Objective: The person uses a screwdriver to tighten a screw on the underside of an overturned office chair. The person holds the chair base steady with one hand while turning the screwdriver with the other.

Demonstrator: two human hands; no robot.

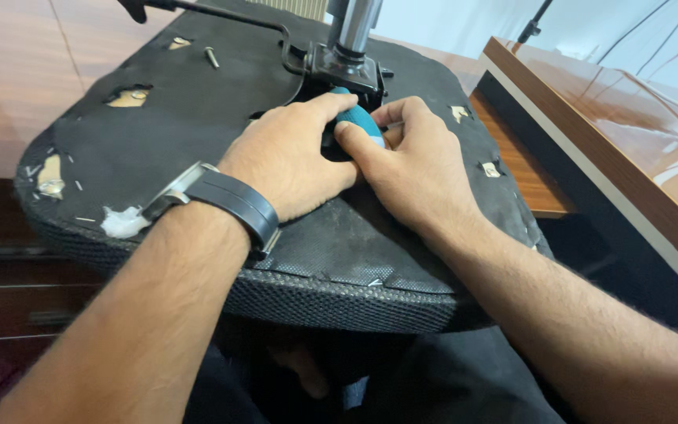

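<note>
Here | teal tool handle (pixel 359 119) points away, toward metal bracket (pixel 344 69) | both hands grip

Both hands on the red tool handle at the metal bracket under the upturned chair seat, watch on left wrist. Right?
Not quite: the tool handle is teal, not red. The head view shows the left hand and right hand closed around it at the metal bracket on the upturned chair seat, with the watch on the left wrist.

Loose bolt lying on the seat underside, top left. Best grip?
Pinch the bolt across its shank, coming straight down from above. It lies flat on the black fabric with free space on both sides; both hands are busy at the teal handle.
</note>
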